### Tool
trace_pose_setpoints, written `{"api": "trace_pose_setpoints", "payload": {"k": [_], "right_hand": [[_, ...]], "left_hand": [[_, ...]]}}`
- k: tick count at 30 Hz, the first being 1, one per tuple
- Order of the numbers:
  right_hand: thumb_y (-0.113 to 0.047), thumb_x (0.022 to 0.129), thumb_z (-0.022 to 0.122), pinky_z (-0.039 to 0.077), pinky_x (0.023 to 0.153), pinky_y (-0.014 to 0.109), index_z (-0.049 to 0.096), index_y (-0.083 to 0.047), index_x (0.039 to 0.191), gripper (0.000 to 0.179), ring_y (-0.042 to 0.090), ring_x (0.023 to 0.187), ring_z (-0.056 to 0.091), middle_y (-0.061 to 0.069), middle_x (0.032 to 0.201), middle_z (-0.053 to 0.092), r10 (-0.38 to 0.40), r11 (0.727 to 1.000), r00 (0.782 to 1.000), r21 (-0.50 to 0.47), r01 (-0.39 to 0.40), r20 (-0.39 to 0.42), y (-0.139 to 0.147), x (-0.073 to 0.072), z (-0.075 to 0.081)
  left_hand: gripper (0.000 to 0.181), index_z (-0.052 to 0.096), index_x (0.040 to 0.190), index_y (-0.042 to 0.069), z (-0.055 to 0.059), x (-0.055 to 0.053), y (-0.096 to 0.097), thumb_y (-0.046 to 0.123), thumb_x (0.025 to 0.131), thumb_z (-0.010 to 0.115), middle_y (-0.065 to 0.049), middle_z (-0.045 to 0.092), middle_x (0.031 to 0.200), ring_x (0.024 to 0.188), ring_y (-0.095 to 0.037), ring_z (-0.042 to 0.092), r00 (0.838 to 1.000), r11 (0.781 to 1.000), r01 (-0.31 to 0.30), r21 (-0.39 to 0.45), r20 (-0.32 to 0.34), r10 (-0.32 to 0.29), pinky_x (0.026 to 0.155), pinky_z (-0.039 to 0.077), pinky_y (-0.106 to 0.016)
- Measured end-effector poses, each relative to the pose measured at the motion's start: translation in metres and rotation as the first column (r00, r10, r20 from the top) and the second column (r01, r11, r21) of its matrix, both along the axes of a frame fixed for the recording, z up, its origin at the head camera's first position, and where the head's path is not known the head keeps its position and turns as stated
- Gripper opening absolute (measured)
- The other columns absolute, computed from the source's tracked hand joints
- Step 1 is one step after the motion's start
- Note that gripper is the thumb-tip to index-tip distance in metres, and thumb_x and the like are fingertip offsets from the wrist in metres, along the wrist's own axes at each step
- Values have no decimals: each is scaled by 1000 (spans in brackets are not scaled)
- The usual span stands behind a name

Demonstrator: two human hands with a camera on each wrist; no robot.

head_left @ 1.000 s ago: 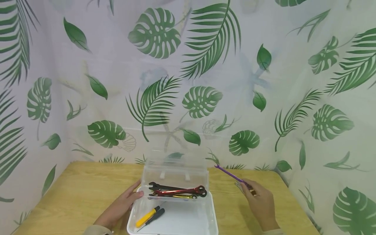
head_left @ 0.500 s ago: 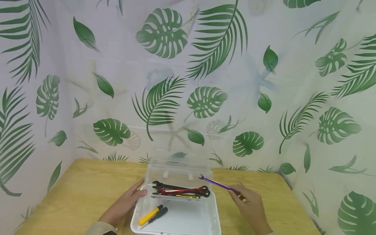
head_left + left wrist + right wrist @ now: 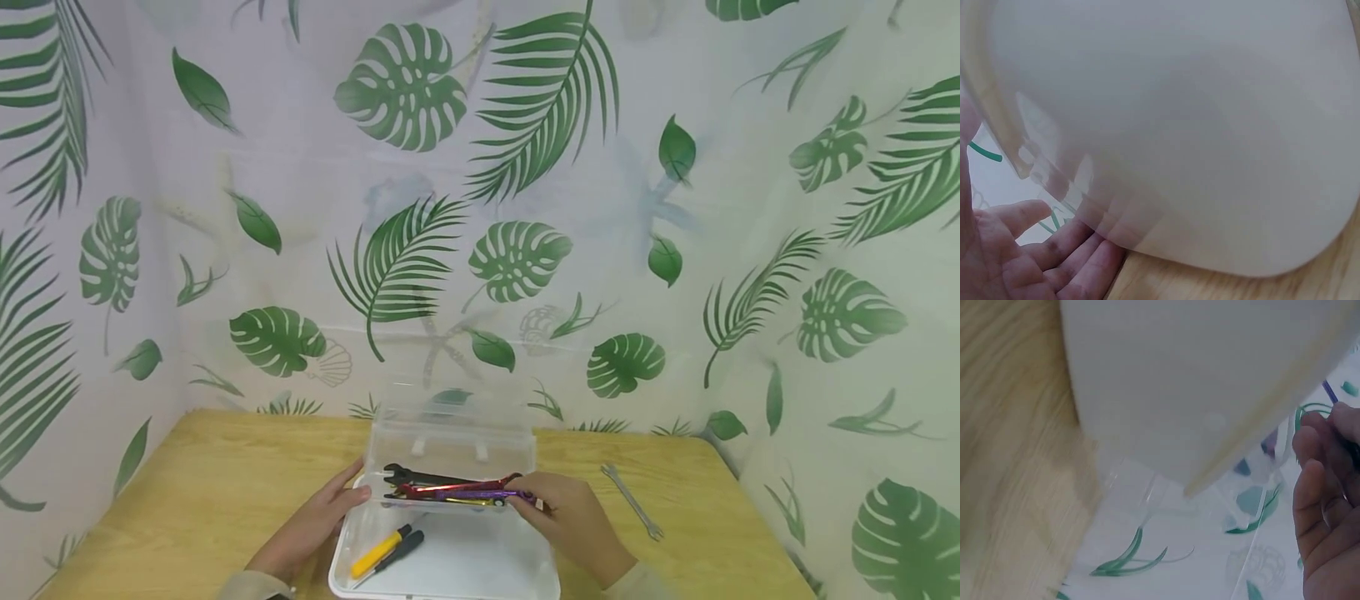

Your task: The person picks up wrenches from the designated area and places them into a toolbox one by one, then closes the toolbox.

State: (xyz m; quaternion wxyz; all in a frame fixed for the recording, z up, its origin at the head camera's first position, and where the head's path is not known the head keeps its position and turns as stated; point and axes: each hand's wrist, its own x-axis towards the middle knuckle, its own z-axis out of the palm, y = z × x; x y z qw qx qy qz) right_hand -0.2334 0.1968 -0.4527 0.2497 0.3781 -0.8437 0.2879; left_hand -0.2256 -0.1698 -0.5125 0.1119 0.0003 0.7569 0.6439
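Note:
A toolbox [image 3: 480, 575] with a white base and its clear lid raised stands at the table's front. Its raised tray [image 3: 420, 502] carries a black wrench [image 3: 431, 477], a red wrench [image 3: 457, 487] and a yellow one [image 3: 472, 502]. My right hand [image 3: 573, 518], at the tray's right end, pinches a purple wrench [image 3: 483, 495] that lies across the others in this view. My left hand [image 3: 322, 518] holds the toolbox's left side, thumb at the tray's end; in the left wrist view its fingers [image 3: 1091, 262] touch the outer wall.
A yellow-handled screwdriver [image 3: 377, 552] and a black-handled screwdriver [image 3: 401, 550] lie in the toolbox's base. To the right, a silver double-ended wrench [image 3: 632, 502] rests on the wooden table [image 3: 712, 533]. Leaf-patterned cloth [image 3: 480, 167] closes off the back and sides.
My right hand has moved left with the purple wrench, from over the table to the tray. The silver wrench on the table is now uncovered. My left hand stays at the toolbox.

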Motion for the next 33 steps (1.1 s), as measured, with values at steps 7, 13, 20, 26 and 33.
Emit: {"api": "trace_pose_setpoints", "payload": {"k": [7, 13, 20, 26, 33], "right_hand": [[-11, 84, 85, 47, 61, 10, 80, -16, 98, 16, -5, 70, 57, -9, 92, 77, 15, 998, 997, 57, -11, -69, -20, -5, 3], [-15, 82, 88, 58, 76, 27, 80, -18, 93, 14, 8, 87, 67, -9, 92, 75, 6, 993, 994, 116, 7, -112, -28, -13, 7], [-15, 83, 87, 58, 80, 32, 78, -17, 91, 12, 11, 91, 67, -7, 94, 74, 6, 989, 996, 144, 7, -86, -29, -16, 7], [-15, 84, 86, 58, 83, 32, 78, -17, 92, 11, 11, 92, 66, -7, 95, 74, -15, 986, 999, 162, 23, -46, -29, -16, 7], [-2, 83, 83, 57, 86, 30, 77, -15, 97, 20, 11, 95, 65, -9, 101, 72, -5, 999, 994, 36, 9, -111, -16, -14, 5]], "left_hand": [[76, 25, 165, 14, -1, 0, 0, 46, 104, 57, -26, 54, 148, 125, -38, 61, 1000, 1000, 4, 8, 5, -4, 107, 47, -63], [78, 27, 165, 15, 0, 0, 0, 49, 102, 59, -25, 56, 146, 124, -37, 61, 1000, 1000, -18, -5, 19, 18, 107, 46, -64], [77, 27, 164, 14, -2, 0, -1, 48, 103, 58, -26, 55, 147, 122, -36, 63, 1000, 1000, -19, -8, 13, 19, 105, 48, -62], [78, 28, 164, 15, 0, -2, 0, 50, 102, 59, -25, 56, 145, 121, -36, 63, 999, 999, -32, -13, 15, 33, 104, 49, -62], [80, 30, 164, 16, 0, -1, 1, 53, 99, 61, -24, 58, 143, 121, -36, 64, 998, 998, -55, -22, 30, 56, 104, 49, -62]]}}
